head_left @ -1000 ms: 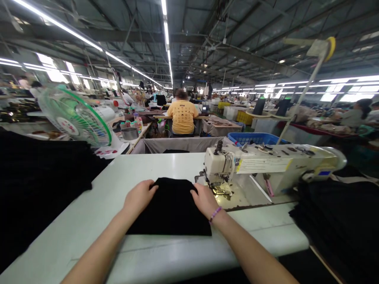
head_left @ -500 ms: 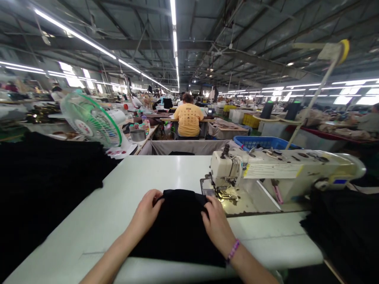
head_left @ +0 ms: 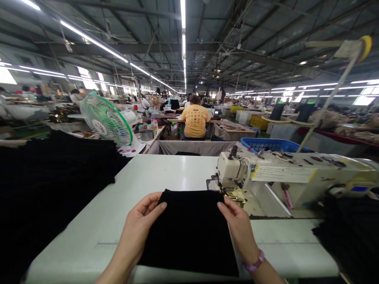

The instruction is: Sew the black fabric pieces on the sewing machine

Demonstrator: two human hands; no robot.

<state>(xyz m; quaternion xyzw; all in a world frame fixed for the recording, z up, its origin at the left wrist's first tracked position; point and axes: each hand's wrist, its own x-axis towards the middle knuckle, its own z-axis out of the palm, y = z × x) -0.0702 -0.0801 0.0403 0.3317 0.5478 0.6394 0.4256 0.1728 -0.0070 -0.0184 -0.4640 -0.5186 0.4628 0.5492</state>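
Observation:
A piece of black fabric point(head_left: 191, 232) hangs toward me over the near part of the pale table, its upper edge stretched straight between my hands. My left hand point(head_left: 143, 219) pinches the upper left corner, thumb on top and fingers behind. At the upper right corner my right hand point(head_left: 238, 221), with a purple bracelet at the wrist, grips the cloth the same way. Just beyond the right hand stands a sewing machine point(head_left: 237, 169); its needle area is partly hidden by the fabric and hand.
Black cloth is piled on the left point(head_left: 59, 185) and more black cloth point(head_left: 349, 232) lies at the right. A green-rimmed fan point(head_left: 108, 120) stands at the far left corner. Behind the machine is a blue basket point(head_left: 272, 144). A person in a yellow shirt point(head_left: 195, 120) sits ahead, back turned.
My hands have spread farther apart, pulling the fabric's upper edge straight and flat. The thumbs now lie on top of the cloth. The whole view has shifted, so the surroundings appear farther right.

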